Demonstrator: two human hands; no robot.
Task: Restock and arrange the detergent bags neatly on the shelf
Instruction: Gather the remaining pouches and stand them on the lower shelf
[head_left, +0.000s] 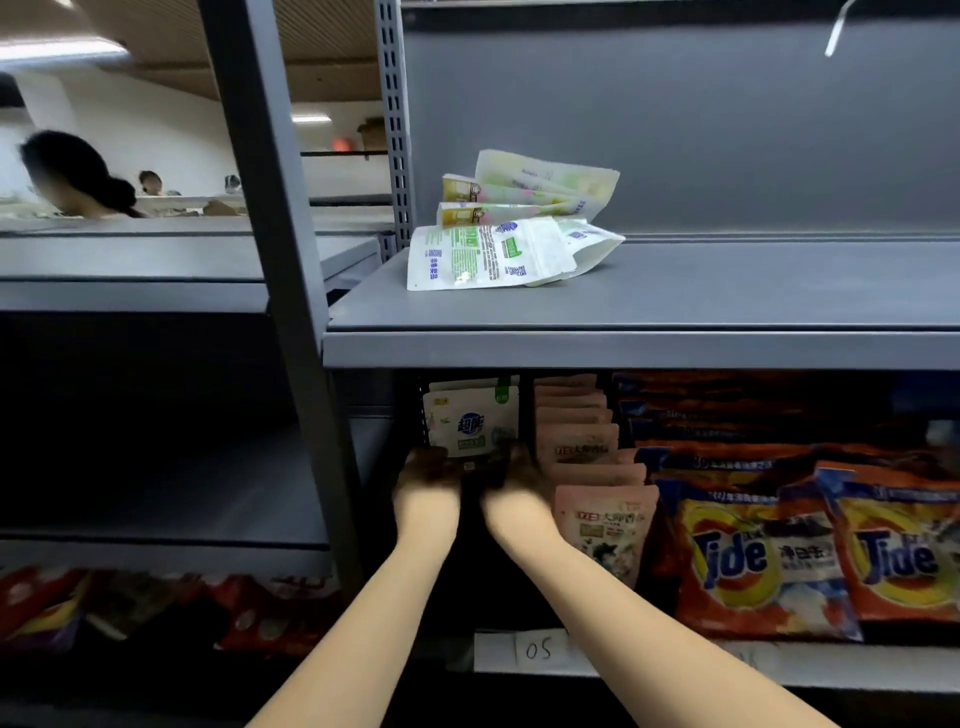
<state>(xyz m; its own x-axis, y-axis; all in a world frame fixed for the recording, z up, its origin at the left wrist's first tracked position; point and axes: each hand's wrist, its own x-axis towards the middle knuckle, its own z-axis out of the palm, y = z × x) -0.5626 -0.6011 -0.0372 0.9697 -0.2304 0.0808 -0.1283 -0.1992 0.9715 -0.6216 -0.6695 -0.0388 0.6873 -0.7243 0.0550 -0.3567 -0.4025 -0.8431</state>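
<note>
Reaching into the lower shelf (675, 660), the left hand (426, 470) and right hand (514, 473) sit at the base of an upright white detergent bag (470, 421); shadow hides the fingers, so I cannot tell their grip. Judged partly done: loose bags (498, 244) lie heaped on the upper shelf (623, 306). Room is tight: steel post (291, 270) left, pink bags (587, 452) right.
</note>
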